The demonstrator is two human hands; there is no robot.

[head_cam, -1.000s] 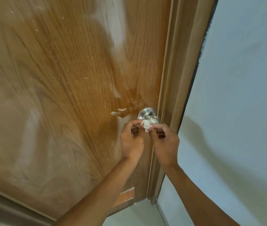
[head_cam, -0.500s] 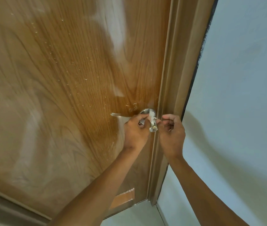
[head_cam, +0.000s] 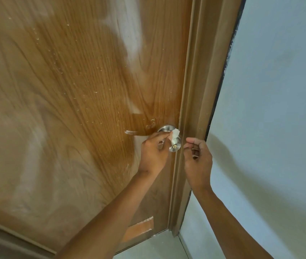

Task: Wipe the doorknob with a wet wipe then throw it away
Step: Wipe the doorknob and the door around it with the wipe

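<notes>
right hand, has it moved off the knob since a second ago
Yes. The right hand has drawn back rightward from the doorknob, now across the door frame, holding nothing.

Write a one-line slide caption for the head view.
Left hand pinches a wet wipe against the steel doorknob while the right hand hovers beside it, empty.

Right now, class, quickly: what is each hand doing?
Left hand: holds the wipe against the doorknob.
Right hand: holds nothing, fingers loosely curled, clear of the doorknob.
</notes>
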